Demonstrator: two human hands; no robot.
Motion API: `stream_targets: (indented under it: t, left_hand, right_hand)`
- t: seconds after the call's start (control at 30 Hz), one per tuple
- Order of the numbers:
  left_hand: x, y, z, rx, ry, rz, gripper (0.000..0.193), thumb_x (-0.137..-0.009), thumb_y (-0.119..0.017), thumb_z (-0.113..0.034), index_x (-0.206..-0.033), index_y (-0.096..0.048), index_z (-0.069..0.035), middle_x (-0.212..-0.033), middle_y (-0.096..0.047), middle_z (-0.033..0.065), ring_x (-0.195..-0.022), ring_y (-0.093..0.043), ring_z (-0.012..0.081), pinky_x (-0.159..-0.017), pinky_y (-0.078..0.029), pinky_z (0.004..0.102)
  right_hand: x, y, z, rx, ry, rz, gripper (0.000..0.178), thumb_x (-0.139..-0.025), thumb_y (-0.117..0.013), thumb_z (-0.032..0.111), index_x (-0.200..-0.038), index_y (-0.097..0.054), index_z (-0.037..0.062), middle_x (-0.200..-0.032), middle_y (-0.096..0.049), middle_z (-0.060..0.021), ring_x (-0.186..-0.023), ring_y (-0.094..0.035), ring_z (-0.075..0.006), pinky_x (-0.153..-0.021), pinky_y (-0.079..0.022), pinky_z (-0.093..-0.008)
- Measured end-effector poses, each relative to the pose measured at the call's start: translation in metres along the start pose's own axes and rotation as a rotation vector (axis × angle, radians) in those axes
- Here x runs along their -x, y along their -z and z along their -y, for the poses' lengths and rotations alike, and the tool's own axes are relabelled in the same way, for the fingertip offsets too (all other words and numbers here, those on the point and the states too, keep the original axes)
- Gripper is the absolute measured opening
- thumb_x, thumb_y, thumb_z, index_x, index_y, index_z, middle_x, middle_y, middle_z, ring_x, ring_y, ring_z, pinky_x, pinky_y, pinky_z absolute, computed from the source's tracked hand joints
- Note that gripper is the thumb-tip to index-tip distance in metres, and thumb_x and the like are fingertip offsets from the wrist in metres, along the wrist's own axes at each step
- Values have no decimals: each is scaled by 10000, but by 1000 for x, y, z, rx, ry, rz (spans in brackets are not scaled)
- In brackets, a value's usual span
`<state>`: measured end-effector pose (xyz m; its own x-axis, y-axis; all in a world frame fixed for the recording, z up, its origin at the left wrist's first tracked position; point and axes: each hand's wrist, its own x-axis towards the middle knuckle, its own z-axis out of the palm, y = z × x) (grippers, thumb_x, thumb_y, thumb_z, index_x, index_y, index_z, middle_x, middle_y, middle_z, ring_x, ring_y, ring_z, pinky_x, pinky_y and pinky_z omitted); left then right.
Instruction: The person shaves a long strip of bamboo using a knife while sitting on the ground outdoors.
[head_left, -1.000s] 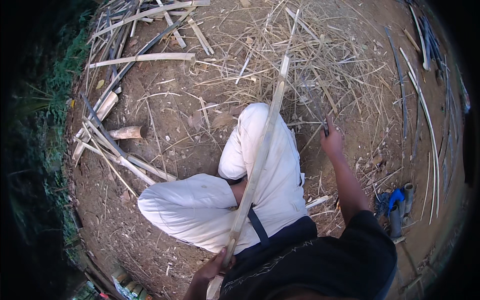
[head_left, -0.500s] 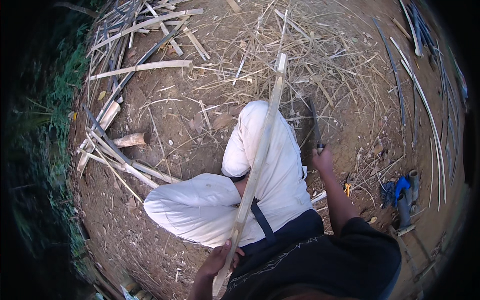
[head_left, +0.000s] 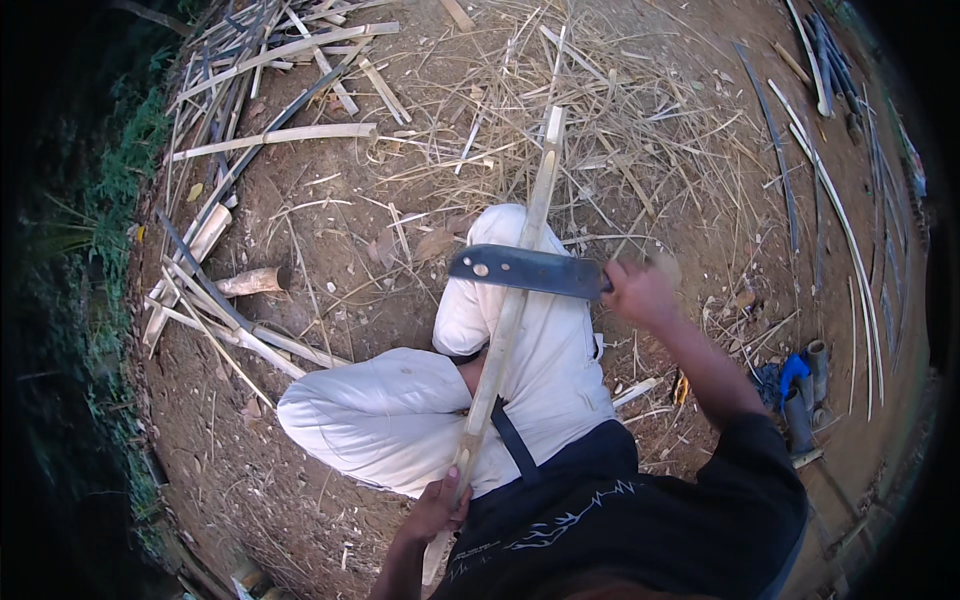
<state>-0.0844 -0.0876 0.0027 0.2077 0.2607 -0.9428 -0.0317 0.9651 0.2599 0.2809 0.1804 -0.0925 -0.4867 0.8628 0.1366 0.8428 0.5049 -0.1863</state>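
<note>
A long split bamboo strip [head_left: 497,362] slants across my lap, from below my waist up past my raised knee. Near its lower end my left hand [head_left: 436,508] is wrapped around it. My right hand [head_left: 640,292] grips the handle of a machete [head_left: 535,271] to the right of the strip. The machete's broad dark blade, with several holes near its tip, lies crosswise over the strip above my thigh. Whether the blade touches the strip, I cannot tell. Most of the handle is hidden in my fist.
Thin bamboo shavings [head_left: 640,130] litter the ground ahead. Split bamboo pieces [head_left: 285,50] pile up at the far left, and a short bamboo log [head_left: 253,282] lies left of my knees. Long strips [head_left: 835,200] and a blue cloth [head_left: 793,370] are on the right. Green plants [head_left: 110,330] edge the left side.
My right hand has raised the machete from beside my right leg and swung its blade leftward over the bamboo strip. My left hand keeps its hold on the strip.
</note>
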Motion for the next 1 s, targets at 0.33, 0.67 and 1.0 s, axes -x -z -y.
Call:
stream_targets:
  t: [0.33, 0.67, 1.0]
  left_hand:
    - [-2, -7, -4, -28, 35, -23, 608, -1021, -310, -592, -753, -509, -83, -558, -422, -3, -447, -368, 110, -430, -316, 268]
    - [-1, -4, -1, -57, 33, -25, 587, -1024, -330, -580, -769, -517, -84, -533, -406, -3, -441, -371, 103, -427, -306, 269]
    - [-2, -8, -7, -91, -15, -21, 583, -1031, -313, -566, -743, -498, -94, -533, -390, -17, -422, -344, 96, -407, -290, 267]
  right_hand:
    - [-75, -20, -58, 51, -39, -28, 269, -807, -719, 260, -890, -574, 49, -753, -669, -168, -697, -676, -359, -635, -548, -460]
    - [-89, -36, -93, 28, -34, 59, 331, -840, -695, 317, -1005, -590, 50, -812, -687, -201, -773, -687, -386, -690, -553, -497]
    - [-105, -39, -118, 23, -99, 146, 291, -845, -663, 322, -932, -575, 58, -801, -682, -207, -767, -684, -383, -685, -546, -496]
